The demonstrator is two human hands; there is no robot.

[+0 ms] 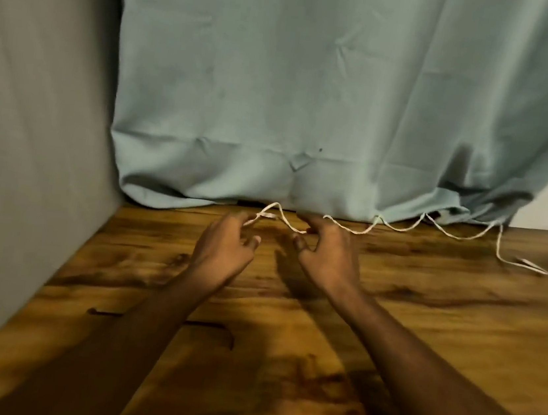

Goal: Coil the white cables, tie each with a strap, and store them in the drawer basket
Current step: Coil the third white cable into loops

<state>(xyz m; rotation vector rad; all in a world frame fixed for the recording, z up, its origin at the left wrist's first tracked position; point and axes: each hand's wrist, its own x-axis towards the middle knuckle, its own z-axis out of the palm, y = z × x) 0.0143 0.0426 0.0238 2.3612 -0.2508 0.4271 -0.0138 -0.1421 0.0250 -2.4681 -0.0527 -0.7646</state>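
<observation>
Pinching white cable [401, 228], both hands (left hand [226, 246], right hand [329, 255])

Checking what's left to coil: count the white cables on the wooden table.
1: a thin white cable zigzags along the table's back edge, from both hands to a plug end at right. More may hide under the pale green cloth.

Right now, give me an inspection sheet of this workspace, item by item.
Surface: wooden table, dark grain, shadows from the arms.
Job's things: one white cable, uncoiled, wavy along the back edge; no strap or drawer basket seen.
Clutter: nothing seen.
Hands: left hand pinches the cable's left end; right hand has fingers curled at the cable, grip unclear.
Cables: the white cable's far end lies flat at right.
Surroundings: pale green cloth hangs behind, grey panel at left.
</observation>
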